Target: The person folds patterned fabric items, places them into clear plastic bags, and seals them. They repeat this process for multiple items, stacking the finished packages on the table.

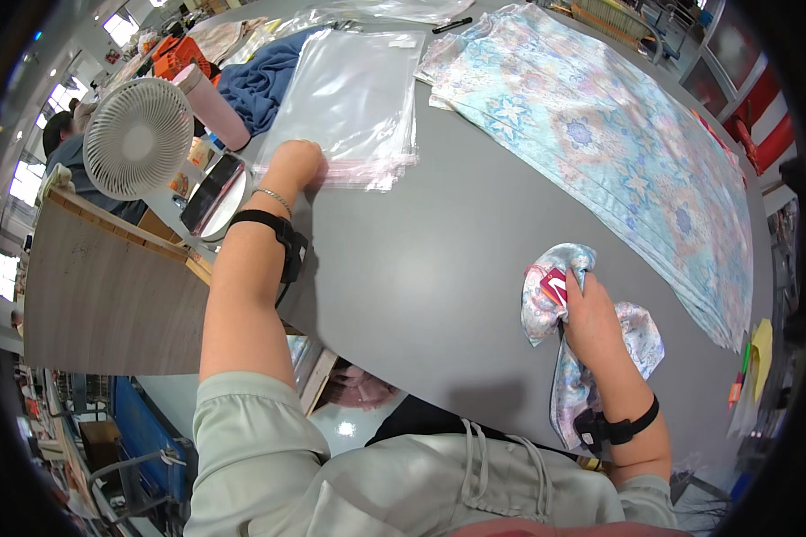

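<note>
My right hand (591, 319) grips a bunched piece of satiny floral cloth (544, 322), shaped somewhat like a bow with hanging tails. A red tag (555, 287) with white marking shows beside my fingers. Over on the left, my left hand (299, 162) rests with curled fingers at the near left corner of a stack of clear plastic bags (356, 101). Its fingertips are hidden, so whether they pinch a bag is unclear. The bags have pinkish strips along their near edge. A large light-blue and pink floral fabric (591, 134) lies spread across the right of the grey table (416, 268).
Left of the bags stand a white fan (138, 139), a pink tumbler (213, 107) and a phone (213, 194) on a round white base. Blue cloth (262, 84) lies behind them. A black marker (453, 25) is at the far edge. Another person (67, 154) sits beyond the fan.
</note>
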Action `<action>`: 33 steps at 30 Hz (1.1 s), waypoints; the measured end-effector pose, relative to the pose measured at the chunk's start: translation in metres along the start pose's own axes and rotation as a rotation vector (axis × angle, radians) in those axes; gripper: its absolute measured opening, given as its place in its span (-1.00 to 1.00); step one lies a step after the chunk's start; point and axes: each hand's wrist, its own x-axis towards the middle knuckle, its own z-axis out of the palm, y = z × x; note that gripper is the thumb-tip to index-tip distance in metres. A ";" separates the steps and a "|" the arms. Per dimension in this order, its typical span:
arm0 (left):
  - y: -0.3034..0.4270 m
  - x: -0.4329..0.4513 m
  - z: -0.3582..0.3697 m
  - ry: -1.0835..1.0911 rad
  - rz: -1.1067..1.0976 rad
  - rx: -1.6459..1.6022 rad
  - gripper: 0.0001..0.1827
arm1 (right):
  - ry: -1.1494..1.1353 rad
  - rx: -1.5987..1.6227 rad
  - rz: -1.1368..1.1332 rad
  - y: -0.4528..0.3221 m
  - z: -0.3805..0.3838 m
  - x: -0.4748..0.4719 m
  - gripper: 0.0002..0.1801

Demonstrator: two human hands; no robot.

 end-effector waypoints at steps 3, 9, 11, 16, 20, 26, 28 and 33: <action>-0.014 0.010 -0.012 0.348 -0.347 -0.361 -0.80 | 0.009 -0.001 0.009 -0.001 0.000 -0.002 -0.22; 0.033 -0.025 -0.034 -0.150 0.282 -0.237 -0.73 | 0.059 0.007 -0.062 0.004 0.006 0.001 -0.23; 0.069 -0.053 -0.043 0.101 0.274 -0.253 -0.79 | 0.066 0.052 -0.071 0.007 0.002 0.002 -0.23; 0.178 -0.127 -0.057 0.437 0.542 -0.525 -0.89 | -0.005 0.295 -0.041 -0.002 -0.019 -0.021 -0.22; 0.207 -0.138 -0.074 0.273 0.508 -1.065 -0.89 | -0.071 0.248 -0.336 -0.039 -0.013 -0.037 -0.26; 0.235 -0.171 -0.103 0.670 0.697 -0.835 -0.86 | 0.017 0.162 -0.128 -0.039 0.025 0.026 -0.55; 0.255 -0.207 -0.100 0.659 0.451 -0.799 -0.74 | 0.065 0.139 -0.012 -0.030 0.029 0.040 -0.59; 0.303 -0.247 -0.074 0.469 0.498 -0.703 -0.56 | -0.025 0.285 -0.029 -0.033 0.030 0.041 -0.61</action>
